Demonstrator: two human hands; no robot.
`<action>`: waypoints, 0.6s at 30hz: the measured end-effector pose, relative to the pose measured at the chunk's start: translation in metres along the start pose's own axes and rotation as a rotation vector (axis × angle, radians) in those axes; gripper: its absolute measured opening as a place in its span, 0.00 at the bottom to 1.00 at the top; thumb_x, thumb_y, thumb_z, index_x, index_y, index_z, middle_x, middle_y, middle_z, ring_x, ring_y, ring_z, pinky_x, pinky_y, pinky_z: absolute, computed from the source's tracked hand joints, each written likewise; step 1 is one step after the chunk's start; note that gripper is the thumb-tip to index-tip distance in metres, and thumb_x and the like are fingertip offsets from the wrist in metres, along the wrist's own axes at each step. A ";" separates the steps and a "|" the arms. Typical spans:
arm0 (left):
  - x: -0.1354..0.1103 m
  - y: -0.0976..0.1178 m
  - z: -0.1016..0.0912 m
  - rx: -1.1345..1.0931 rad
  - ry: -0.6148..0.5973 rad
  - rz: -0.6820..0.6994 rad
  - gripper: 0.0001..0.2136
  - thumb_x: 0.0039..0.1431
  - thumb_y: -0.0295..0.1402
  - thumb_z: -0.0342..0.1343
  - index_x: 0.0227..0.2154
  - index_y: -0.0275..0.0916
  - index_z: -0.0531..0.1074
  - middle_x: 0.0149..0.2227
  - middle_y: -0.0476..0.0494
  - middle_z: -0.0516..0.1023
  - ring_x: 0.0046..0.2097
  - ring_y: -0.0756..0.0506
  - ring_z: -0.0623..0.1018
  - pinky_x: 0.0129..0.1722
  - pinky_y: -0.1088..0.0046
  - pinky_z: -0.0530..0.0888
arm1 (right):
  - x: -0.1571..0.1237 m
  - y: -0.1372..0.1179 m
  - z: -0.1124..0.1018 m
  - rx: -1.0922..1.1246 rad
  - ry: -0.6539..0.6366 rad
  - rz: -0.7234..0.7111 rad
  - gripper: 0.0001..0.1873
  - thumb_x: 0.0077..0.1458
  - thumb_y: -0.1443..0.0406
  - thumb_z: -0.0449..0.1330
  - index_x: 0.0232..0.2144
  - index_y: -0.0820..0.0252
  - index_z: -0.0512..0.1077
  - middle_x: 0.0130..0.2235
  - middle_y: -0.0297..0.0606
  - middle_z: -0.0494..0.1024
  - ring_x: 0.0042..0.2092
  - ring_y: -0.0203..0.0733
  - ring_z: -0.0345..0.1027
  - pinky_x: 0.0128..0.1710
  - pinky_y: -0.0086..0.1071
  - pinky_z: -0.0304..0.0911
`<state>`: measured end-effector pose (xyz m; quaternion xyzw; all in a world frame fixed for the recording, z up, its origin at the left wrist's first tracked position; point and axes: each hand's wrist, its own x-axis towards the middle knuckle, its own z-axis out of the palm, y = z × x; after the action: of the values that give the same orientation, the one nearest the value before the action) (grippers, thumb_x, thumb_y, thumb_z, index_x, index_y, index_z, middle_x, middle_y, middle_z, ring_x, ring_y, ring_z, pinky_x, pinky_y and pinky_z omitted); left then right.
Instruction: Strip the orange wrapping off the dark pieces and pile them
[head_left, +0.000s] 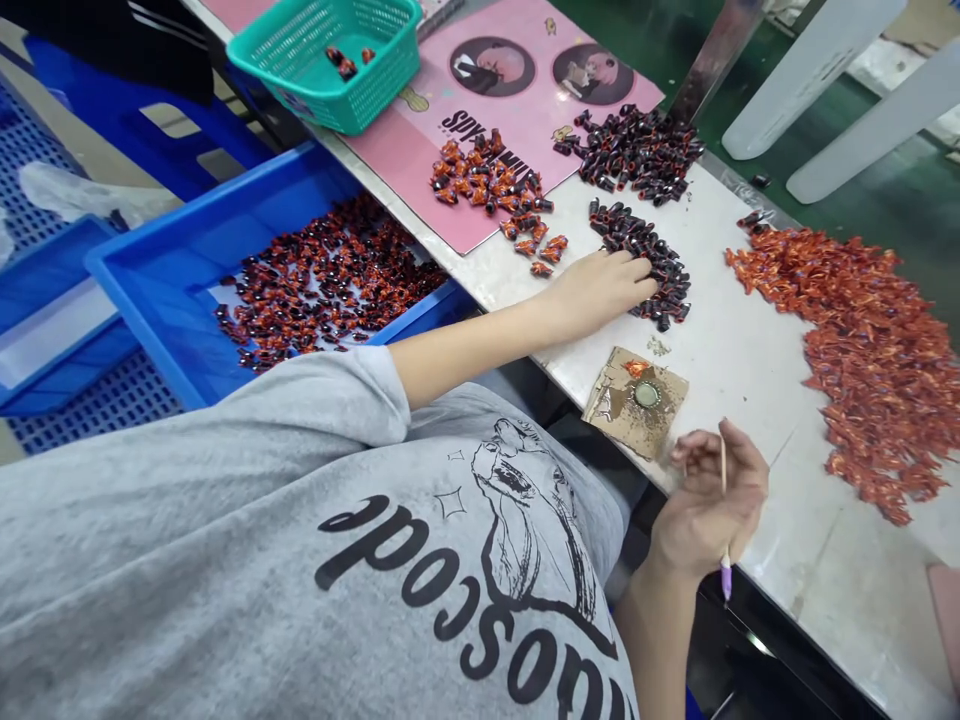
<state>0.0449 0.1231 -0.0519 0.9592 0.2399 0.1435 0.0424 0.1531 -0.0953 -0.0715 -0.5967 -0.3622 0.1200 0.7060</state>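
My left hand (609,290) lies palm down at a pile of small black parts with orange ends (643,250). Its fingers are stretched over the pile's near side and slightly apart; the thumb is hidden. Above the table's front edge, my right hand (712,495) is palm up with curled fingers, gripping a thin pale stick with a purple end (725,575). Between my hands rests a stained cardboard piece (626,425), bearing a small round cap (646,394) and an orange piece (636,368). Orange-and-black assembled pieces (480,178) lie beyond my left hand, partly on a pink sheet (420,185).
A large heap of orange pieces (877,370) covers the table's right side. Another black pile (637,150) lies farther back. A green basket (326,95) stands at the upper left. Below the table edge, a blue tray (161,290) contains many orange-and-black pieces.
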 end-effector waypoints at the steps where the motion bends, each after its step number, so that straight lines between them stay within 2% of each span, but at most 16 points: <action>1: 0.008 0.004 0.001 -0.016 -0.035 0.000 0.15 0.68 0.22 0.42 0.46 0.31 0.74 0.46 0.32 0.76 0.49 0.39 0.75 0.45 0.64 0.69 | 0.005 0.003 0.002 -0.007 -0.009 -0.013 0.21 0.62 0.49 0.53 0.43 0.59 0.72 0.31 0.33 0.73 0.30 0.36 0.67 0.30 0.31 0.61; 4: 0.018 0.008 0.003 -0.067 -0.117 -0.039 0.14 0.67 0.22 0.42 0.43 0.30 0.74 0.47 0.30 0.76 0.51 0.37 0.75 0.45 0.64 0.70 | 0.015 0.007 0.008 -0.098 -0.041 -0.020 0.10 0.58 0.59 0.57 0.36 0.59 0.74 0.32 0.32 0.73 0.30 0.34 0.66 0.32 0.31 0.62; 6: 0.015 0.004 0.003 -0.113 -0.108 -0.054 0.13 0.66 0.22 0.43 0.41 0.30 0.74 0.48 0.31 0.76 0.51 0.37 0.75 0.46 0.64 0.70 | 0.018 0.009 0.010 -0.147 -0.106 0.010 0.07 0.54 0.65 0.56 0.29 0.59 0.75 0.31 0.33 0.75 0.30 0.34 0.66 0.32 0.31 0.61; 12: -0.021 -0.017 0.003 -0.216 0.161 -0.158 0.15 0.62 0.22 0.41 0.34 0.35 0.74 0.44 0.37 0.76 0.46 0.42 0.77 0.46 0.64 0.73 | 0.017 0.009 0.012 -0.227 -0.204 0.011 0.11 0.48 0.69 0.53 0.22 0.57 0.74 0.28 0.33 0.76 0.35 0.38 0.70 0.36 0.33 0.63; 15: -0.038 -0.025 0.005 -0.186 0.175 -0.140 0.16 0.62 0.23 0.40 0.33 0.35 0.75 0.43 0.37 0.77 0.48 0.41 0.77 0.50 0.61 0.73 | 0.018 0.009 0.012 -0.281 -0.224 -0.023 0.11 0.48 0.69 0.52 0.22 0.56 0.74 0.27 0.32 0.75 0.34 0.38 0.70 0.36 0.33 0.63; 18: -0.046 -0.030 0.007 -0.155 0.198 -0.143 0.15 0.61 0.22 0.43 0.40 0.34 0.76 0.48 0.36 0.76 0.51 0.39 0.75 0.52 0.58 0.72 | 0.018 0.009 0.013 -0.267 -0.213 -0.008 0.12 0.48 0.70 0.52 0.22 0.56 0.74 0.28 0.33 0.75 0.34 0.38 0.70 0.35 0.33 0.62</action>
<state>-0.0053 0.1281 -0.0745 0.9147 0.2987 0.2521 0.1028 0.1601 -0.0724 -0.0730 -0.6675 -0.4503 0.1307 0.5785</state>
